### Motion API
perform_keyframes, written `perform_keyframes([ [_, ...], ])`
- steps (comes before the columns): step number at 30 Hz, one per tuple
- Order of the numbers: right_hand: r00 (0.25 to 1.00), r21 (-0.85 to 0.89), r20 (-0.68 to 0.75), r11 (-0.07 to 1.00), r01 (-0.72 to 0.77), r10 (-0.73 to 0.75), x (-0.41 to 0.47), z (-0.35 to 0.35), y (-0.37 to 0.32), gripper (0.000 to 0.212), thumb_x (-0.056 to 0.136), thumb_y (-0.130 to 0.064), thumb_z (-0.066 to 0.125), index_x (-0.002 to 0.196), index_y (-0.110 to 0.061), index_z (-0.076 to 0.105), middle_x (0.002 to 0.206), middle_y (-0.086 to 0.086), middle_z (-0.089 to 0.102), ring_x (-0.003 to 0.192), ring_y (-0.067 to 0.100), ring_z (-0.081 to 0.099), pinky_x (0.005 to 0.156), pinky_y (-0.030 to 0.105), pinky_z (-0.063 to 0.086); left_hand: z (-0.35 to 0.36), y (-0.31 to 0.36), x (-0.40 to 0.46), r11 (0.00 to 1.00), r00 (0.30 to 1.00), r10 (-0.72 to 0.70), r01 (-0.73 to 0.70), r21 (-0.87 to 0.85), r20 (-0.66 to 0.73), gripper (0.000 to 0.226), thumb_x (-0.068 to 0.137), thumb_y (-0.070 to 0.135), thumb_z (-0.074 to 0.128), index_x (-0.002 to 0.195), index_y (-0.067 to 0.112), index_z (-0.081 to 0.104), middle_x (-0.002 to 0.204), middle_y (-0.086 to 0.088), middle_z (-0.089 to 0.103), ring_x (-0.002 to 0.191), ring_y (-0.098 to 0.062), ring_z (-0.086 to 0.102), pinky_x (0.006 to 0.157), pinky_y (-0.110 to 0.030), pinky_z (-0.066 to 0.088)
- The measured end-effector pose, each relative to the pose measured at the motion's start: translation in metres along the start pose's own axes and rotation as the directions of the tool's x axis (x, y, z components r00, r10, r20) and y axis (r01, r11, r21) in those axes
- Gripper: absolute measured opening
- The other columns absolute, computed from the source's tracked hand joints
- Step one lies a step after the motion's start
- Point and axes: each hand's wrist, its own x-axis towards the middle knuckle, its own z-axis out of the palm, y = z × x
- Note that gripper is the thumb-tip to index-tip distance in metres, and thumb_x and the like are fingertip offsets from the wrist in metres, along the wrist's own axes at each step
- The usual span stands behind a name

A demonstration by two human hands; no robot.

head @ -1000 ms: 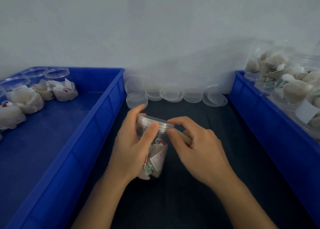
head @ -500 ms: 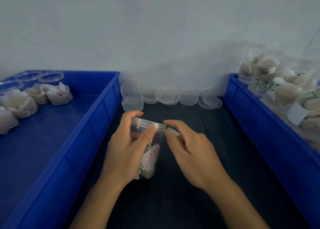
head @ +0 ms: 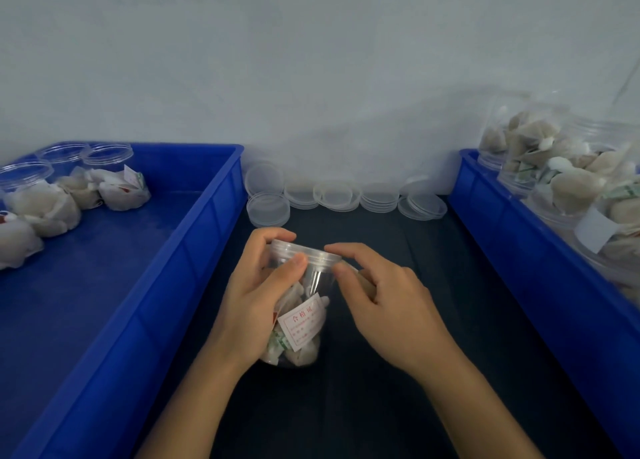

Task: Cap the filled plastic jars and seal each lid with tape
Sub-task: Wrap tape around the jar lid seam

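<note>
I am looking down at the dark table (head: 398, 372), where the jar (head: 299, 320) is standing between two blue bins, packed with pale sachets and a white label. My left hand (head: 258, 295) is wrapping round the jar's side, thumb pressing on the lid (head: 304, 252) rim. My right hand (head: 388, 306) is pinching the lid's right edge with thumb and forefinger, the other fingers curling behind; I cannot tell whether they are holding tape. Spare lids (head: 336, 195) are lying stacked along the wall behind. Capped jars (head: 69, 188) are sitting in the left bin (head: 166, 285), and filled ones (head: 568, 167) are crowding the right bin (head: 540, 268).
</note>
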Motion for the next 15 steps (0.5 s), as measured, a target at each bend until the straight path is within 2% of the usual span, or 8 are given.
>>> perform_keyframes([
  [4, 0.999, 0.026, -0.039, 1.000, -0.006, 0.007, 0.000, 0.001, -0.002, 0.028, 0.101, -0.051, 0.050, 0.127, -0.049, 0.062, 0.063, -0.032, 0.058, 0.060, 0.003, 0.057, 0.066, 0.029, 0.045, 0.003, -0.002, -0.003, 1.000, 1.000, -0.006, 0.006, 0.021, 0.008, 0.046, 0.092, 0.051, 0.065, 0.136, 0.039, 0.055, 0.109, 0.003, 0.073, 0.096, -0.016, 0.074, 0.082, -0.030, 0.059],
  [7, 0.998, 0.024, -0.062, 1.000, -0.013, 0.014, -0.001, 0.000, -0.003, 0.029, 0.101, -0.050, 0.052, 0.127, -0.045, 0.064, 0.063, -0.031, 0.059, 0.058, 0.002, 0.057, 0.063, 0.027, 0.043, 0.005, 0.000, -0.005, 0.963, 0.998, 0.029, -0.011, 0.271, -0.062, 0.068, 0.086, 0.070, 0.058, 0.149, 0.048, 0.042, 0.121, 0.017, 0.069, 0.109, -0.007, 0.071, 0.091, -0.037, 0.059],
  [10, 0.997, -0.029, -0.082, 0.999, -0.015, 0.012, -0.003, 0.001, -0.008, 0.035, 0.099, -0.056, 0.047, 0.129, -0.046, 0.062, 0.065, -0.028, 0.060, 0.059, 0.004, 0.059, 0.062, 0.031, 0.049, 0.009, 0.006, -0.009, 0.845, 0.956, 0.161, -0.005, 0.535, -0.246, 0.070, 0.084, 0.077, 0.052, 0.147, 0.048, 0.042, 0.123, 0.027, 0.063, 0.107, 0.005, 0.065, 0.087, -0.033, 0.059],
  [13, 0.995, -0.059, -0.096, 0.998, 0.005, -0.011, -0.006, 0.004, -0.014, 0.038, 0.100, -0.060, 0.041, 0.131, -0.047, 0.059, 0.068, -0.022, 0.064, 0.063, 0.006, 0.063, 0.065, 0.037, 0.056, 0.023, 0.008, -0.013, 0.818, 0.958, 0.161, 0.006, 0.575, -0.239, 0.066, 0.086, 0.080, 0.044, 0.145, 0.052, 0.038, 0.121, 0.025, 0.061, 0.102, 0.003, 0.064, 0.085, -0.036, 0.057],
  [15, 0.998, -0.045, -0.068, 0.999, 0.014, -0.017, -0.007, 0.005, -0.015, 0.039, 0.102, -0.058, 0.037, 0.135, -0.047, 0.055, 0.069, -0.020, 0.065, 0.063, 0.007, 0.064, 0.066, 0.038, 0.056, 0.027, 0.005, -0.012, 0.821, 0.967, 0.134, 0.014, 0.571, -0.216, 0.070, 0.085, 0.084, 0.041, 0.146, 0.052, 0.033, 0.119, 0.025, 0.058, 0.099, 0.005, 0.061, 0.083, -0.033, 0.055],
])
